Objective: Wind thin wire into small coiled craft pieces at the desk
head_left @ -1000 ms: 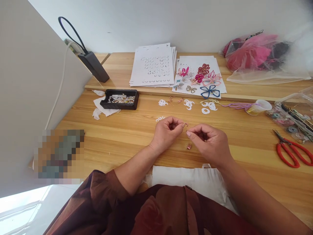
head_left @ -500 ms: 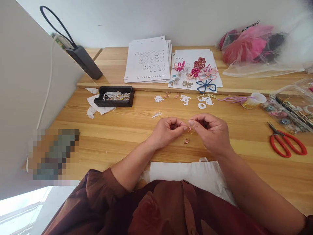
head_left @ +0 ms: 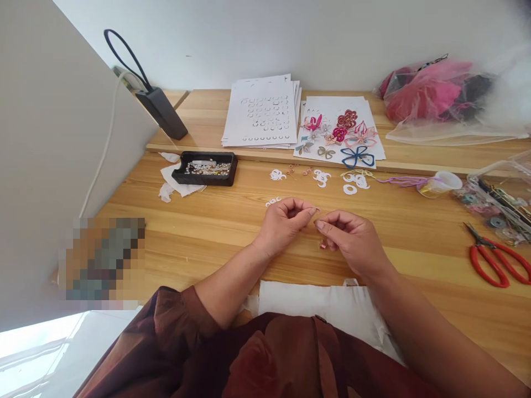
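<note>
My left hand (head_left: 285, 222) is closed in a pinch over the middle of the table. Between its thumb and forefinger is a small pink crescent (head_left: 317, 209), mostly covered by the fingertips. Just to the right and slightly lower, my right hand (head_left: 352, 240) is also pinched; whatever lies between its fingertips is too fine to make out. A small pinkish spool-like piece (head_left: 322, 244) sits under the right fingers, partly hidden. Beyond the left hand lie little white crescent cutouts (head_left: 274, 202), with more white crescents (head_left: 321, 178) farther back.
Red-handled scissors (head_left: 493, 258) lie at the right by a clear box (head_left: 514, 202) of supplies. A black tray (head_left: 226, 178) of beads stands back left. Cut paper sheets (head_left: 259, 94) and thread-wrapped flowers (head_left: 357, 157) rest on the rear ledge. White cloth (head_left: 307, 298) is at the front edge.
My right hand has shifted down relative to the left, so the fingertips are farther apart. The pink crescent now shows less beyond my left fingertips. The whole view has tilted slightly.
</note>
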### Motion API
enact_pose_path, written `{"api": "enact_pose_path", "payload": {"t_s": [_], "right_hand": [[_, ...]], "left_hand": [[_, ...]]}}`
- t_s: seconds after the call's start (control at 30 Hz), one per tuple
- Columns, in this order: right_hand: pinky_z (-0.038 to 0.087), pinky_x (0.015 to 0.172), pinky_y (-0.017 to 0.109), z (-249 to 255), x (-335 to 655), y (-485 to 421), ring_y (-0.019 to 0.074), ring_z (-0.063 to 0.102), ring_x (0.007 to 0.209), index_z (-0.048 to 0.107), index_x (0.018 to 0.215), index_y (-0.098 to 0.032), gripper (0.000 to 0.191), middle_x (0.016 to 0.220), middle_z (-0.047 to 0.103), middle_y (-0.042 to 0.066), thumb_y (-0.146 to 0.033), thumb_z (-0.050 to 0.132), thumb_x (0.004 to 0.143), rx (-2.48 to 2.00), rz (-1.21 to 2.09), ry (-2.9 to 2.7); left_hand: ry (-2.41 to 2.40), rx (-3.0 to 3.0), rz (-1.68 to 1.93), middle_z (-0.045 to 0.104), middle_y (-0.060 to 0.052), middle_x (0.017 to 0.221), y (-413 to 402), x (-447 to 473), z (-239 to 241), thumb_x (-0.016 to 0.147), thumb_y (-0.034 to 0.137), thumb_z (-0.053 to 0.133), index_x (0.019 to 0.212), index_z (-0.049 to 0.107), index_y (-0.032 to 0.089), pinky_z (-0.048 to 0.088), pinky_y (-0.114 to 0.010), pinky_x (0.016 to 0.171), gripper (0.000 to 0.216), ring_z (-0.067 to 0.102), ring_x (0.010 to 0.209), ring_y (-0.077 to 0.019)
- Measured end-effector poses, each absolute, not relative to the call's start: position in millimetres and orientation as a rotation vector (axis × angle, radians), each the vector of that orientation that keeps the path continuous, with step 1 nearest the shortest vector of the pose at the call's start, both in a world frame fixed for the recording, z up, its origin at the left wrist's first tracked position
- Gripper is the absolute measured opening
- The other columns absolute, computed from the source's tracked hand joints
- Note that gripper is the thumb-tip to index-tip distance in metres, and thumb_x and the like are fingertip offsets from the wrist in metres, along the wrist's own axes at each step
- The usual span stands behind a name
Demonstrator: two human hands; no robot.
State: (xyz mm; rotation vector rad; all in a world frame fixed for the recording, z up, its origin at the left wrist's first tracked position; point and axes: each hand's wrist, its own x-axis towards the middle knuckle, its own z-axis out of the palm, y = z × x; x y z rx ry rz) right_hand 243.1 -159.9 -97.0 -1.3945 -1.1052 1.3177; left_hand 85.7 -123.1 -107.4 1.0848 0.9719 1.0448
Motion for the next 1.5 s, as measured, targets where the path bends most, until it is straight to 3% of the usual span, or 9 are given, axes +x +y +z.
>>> {"api": "enact_pose_path", "payload": {"t_s": [0.23, 0.5, 0.83, 0.97, 1.13, 1.37, 1.5], "right_hand": [[0.047, 0.051, 0.025, -90.8, 241.1, -168.5, 0.0127, 0.06, 0.052, 0.067, 0.073, -0.019, 0.017, 0.061, 0.064, 0.0, -0.033, 0.074, 0.082, -1.417, 1.087, -1.362], [0.043, 0.05, 0.025, -86.5, 247.4, -164.8, 0.0115, 0.053, 0.053, 0.07, 0.075, -0.022, 0.008, 0.062, 0.064, -0.002, -0.027, 0.072, 0.081, -1.457, 0.689, -1.423], [0.047, 0.055, 0.026, -95.2, 254.0, -151.7, 0.0127, 0.056, 0.06, 0.073, 0.074, -0.022, 0.013, 0.067, 0.067, 0.001, -0.033, 0.08, 0.073, -1.433, 0.939, -1.201], [0.046, 0.042, 0.024, -96.1, 248.7, -152.1, 0.007, 0.041, 0.045, 0.069, 0.074, -0.02, 0.028, 0.059, 0.058, -0.004, -0.042, 0.085, 0.067, -1.38, 1.233, -0.985], [0.054, 0.045, 0.025, -96.3, 240.9, -160.5, 0.0044, 0.037, 0.041, 0.066, 0.073, -0.019, 0.031, 0.052, 0.049, -0.009, -0.042, 0.087, 0.068, -1.348, 1.435, -0.901], [0.06, 0.049, 0.029, -95.4, 236.1, -167.7, 0.0079, 0.046, 0.049, 0.065, 0.071, -0.019, 0.029, 0.062, 0.057, -0.004, -0.041, 0.084, 0.071, -1.365, 1.395, -1.024], [0.052, 0.047, 0.025, -94.5, 236.4, -170.4, 0.0118, 0.052, 0.056, 0.066, 0.074, -0.02, 0.017, 0.065, 0.06, -0.002, -0.034, 0.075, 0.08, -1.434, 1.032, -1.305]], "left_hand": [[1.087, 1.199, 1.074, 0.066, -0.001, 0.072, -123.9, 86.0, -109.0, 0.078, 0.035, 0.074, 0.078, 0.069, 0.014, 0.043, -0.022, 0.059, 0.021, 0.053, 0.06, -0.0087], [0.991, 1.421, 0.88, 0.069, -0.004, 0.077, -127.8, 85.4, -110.5, 0.082, 0.032, 0.069, 0.081, 0.069, 0.013, 0.042, -0.023, 0.061, 0.018, 0.054, 0.064, -0.0099], [0.832, 1.223, 0.831, 0.066, -0.003, 0.073, -126.9, 82.9, -102.3, 0.077, 0.042, 0.077, 0.081, 0.069, 0.013, 0.039, -0.023, 0.058, 0.03, 0.05, 0.06, -0.0082], [0.863, 1.148, 0.922, 0.063, -0.001, 0.068, -125.8, 83.6, -103.0, 0.075, 0.045, 0.079, 0.08, 0.069, 0.013, 0.039, -0.022, 0.057, 0.034, 0.05, 0.058, -0.0073], [0.926, 1.075, 1.055, 0.061, 0.001, 0.066, -123.9, 85.8, -108.5, 0.074, 0.043, 0.079, 0.079, 0.067, 0.013, 0.039, -0.021, 0.056, 0.033, 0.048, 0.056, -0.0064], [1.056, 1.105, 1.108, 0.065, 0.0, 0.073, -124.3, 86.5, -109.8, 0.076, 0.037, 0.075, 0.079, 0.068, 0.015, 0.041, -0.021, 0.058, 0.023, 0.051, 0.06, -0.0073], [1.09, 1.165, 1.093, 0.068, -0.002, 0.075, -124.1, 86.1, -109.3, 0.076, 0.033, 0.074, 0.078, 0.069, 0.015, 0.044, -0.022, 0.061, 0.019, 0.055, 0.063, -0.0093]]}}
